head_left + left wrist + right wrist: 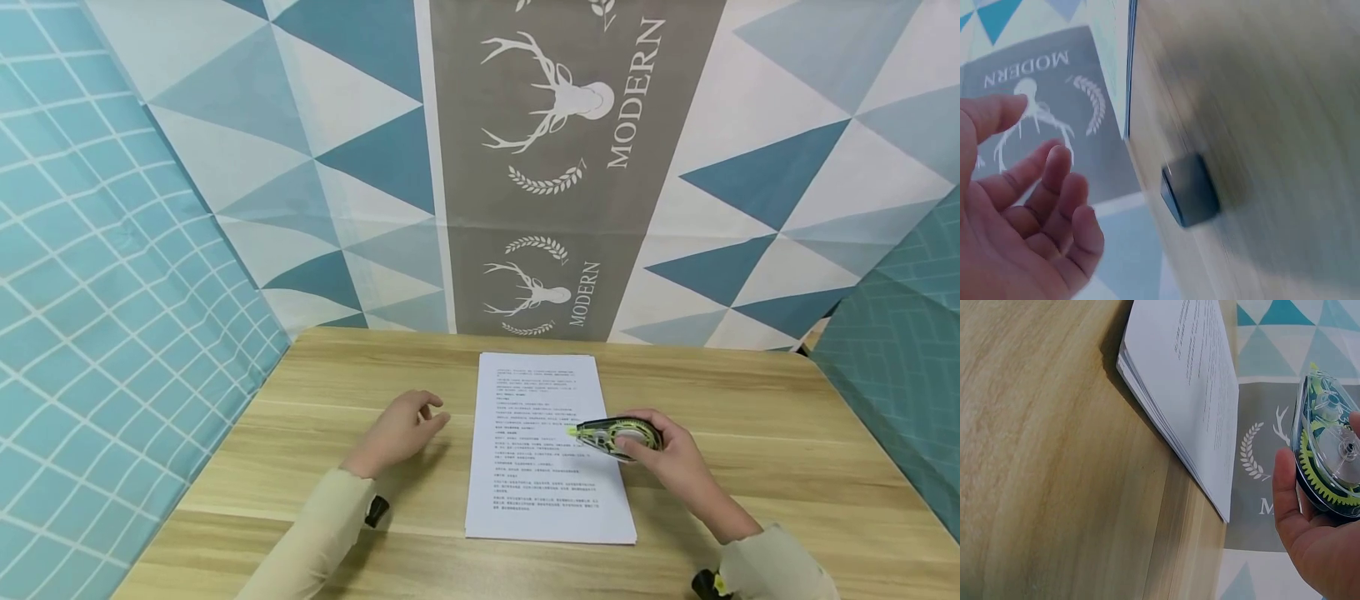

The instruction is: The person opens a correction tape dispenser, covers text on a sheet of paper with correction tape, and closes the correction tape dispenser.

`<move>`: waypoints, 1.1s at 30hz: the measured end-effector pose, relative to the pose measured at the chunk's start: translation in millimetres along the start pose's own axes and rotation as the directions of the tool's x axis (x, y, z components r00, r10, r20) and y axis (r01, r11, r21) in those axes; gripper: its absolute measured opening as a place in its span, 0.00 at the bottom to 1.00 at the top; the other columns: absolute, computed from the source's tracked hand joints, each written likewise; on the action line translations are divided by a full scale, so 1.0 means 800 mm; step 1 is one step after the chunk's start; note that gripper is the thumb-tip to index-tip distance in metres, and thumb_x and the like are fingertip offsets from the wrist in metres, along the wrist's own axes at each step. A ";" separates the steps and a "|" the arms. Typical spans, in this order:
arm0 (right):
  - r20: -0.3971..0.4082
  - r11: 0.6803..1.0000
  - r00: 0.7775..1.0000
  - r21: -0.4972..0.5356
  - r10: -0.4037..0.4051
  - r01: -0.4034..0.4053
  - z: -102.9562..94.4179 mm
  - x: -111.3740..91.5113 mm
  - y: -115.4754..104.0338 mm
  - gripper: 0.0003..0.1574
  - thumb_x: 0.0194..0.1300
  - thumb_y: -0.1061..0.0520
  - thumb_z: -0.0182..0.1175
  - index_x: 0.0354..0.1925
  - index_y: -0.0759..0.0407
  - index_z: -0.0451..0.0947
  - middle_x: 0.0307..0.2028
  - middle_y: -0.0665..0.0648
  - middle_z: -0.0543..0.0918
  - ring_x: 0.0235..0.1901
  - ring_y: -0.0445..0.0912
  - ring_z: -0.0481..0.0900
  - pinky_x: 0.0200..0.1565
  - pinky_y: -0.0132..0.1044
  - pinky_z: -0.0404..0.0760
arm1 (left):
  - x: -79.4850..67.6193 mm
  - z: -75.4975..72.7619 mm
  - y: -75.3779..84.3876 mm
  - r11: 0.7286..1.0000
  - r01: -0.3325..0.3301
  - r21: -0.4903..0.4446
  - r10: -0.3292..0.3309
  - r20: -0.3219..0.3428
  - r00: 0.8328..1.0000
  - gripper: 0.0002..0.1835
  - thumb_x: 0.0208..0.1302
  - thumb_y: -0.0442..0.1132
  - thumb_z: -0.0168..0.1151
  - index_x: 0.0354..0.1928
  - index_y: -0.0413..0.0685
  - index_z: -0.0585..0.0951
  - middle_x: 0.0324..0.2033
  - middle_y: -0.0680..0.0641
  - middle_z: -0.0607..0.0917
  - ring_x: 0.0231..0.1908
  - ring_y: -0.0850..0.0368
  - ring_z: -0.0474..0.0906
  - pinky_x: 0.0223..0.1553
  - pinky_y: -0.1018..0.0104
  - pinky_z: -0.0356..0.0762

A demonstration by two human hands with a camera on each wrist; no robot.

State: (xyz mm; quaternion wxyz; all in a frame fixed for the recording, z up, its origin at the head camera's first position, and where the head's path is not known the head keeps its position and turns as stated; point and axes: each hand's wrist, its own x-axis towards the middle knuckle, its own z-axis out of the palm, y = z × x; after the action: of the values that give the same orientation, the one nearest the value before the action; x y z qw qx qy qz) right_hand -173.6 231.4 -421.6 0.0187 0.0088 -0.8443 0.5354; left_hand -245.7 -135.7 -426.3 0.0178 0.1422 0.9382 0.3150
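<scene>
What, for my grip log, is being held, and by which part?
The right hand holds the correction tape by its wide rear end; the left hand holds nothing.

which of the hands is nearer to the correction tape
Right: the right hand grips the correction tape, while the left hand is apart from it, out past the left edge of the printed pages.

Dispenser [1329, 440]: clear, black, yellow-green.
Paper [551, 454]: white, rows of dark print.
Table [750, 450]: light brown, wood-grained.
Backdrop [547, 212]: gray band, white deer; blue-and-white triangles.
Left drape [112, 275]: turquoise, white grid.
Sleeves [315, 525]: cream.
</scene>
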 end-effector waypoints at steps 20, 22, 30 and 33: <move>-0.006 1.000 1.000 -0.006 0.000 0.000 -0.002 0.001 0.004 0.25 0.61 0.55 0.63 0.55 0.62 0.72 0.53 0.64 0.74 0.41 0.39 0.74 0.37 0.28 0.81 | 0.006 0.044 0.034 0.831 -0.439 0.342 0.311 0.368 0.876 0.42 0.62 0.65 0.51 0.69 0.43 0.62 0.70 0.39 0.59 0.72 0.40 0.48 0.70 0.46 0.50; -0.006 1.000 1.000 -0.001 0.002 -0.002 -0.002 0.002 0.004 0.25 0.60 0.55 0.63 0.55 0.61 0.72 0.53 0.64 0.74 0.41 0.39 0.74 0.37 0.28 0.81 | 0.004 0.046 0.034 0.817 -0.447 0.365 0.297 0.398 0.868 0.43 0.61 0.66 0.50 0.69 0.44 0.61 0.70 0.40 0.58 0.72 0.42 0.47 0.71 0.47 0.50; 0.010 1.000 1.000 0.005 -0.005 0.005 -0.001 0.004 0.005 0.26 0.60 0.56 0.64 0.55 0.62 0.72 0.53 0.64 0.74 0.42 0.40 0.73 0.37 0.27 0.79 | 0.002 0.054 0.030 0.774 -0.476 0.417 0.263 0.471 0.842 0.46 0.59 0.70 0.48 0.70 0.46 0.60 0.71 0.42 0.58 0.72 0.45 0.48 0.71 0.51 0.51; 0.013 1.000 1.000 0.005 -0.001 0.001 0.000 0.004 0.006 0.26 0.60 0.56 0.64 0.55 0.62 0.72 0.53 0.64 0.74 0.42 0.40 0.73 0.36 0.28 0.79 | 0.002 0.056 0.029 0.764 -0.485 0.425 0.256 0.490 0.833 0.47 0.58 0.71 0.47 0.70 0.46 0.59 0.71 0.43 0.57 0.72 0.47 0.48 0.71 0.52 0.51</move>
State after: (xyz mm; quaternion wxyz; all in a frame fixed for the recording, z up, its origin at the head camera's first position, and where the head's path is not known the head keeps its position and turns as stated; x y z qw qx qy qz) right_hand -177.3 233.7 -425.6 0.0135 0.0129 -0.8432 0.5373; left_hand -235.8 -91.7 -448.4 0.1064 0.3900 0.9147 0.0025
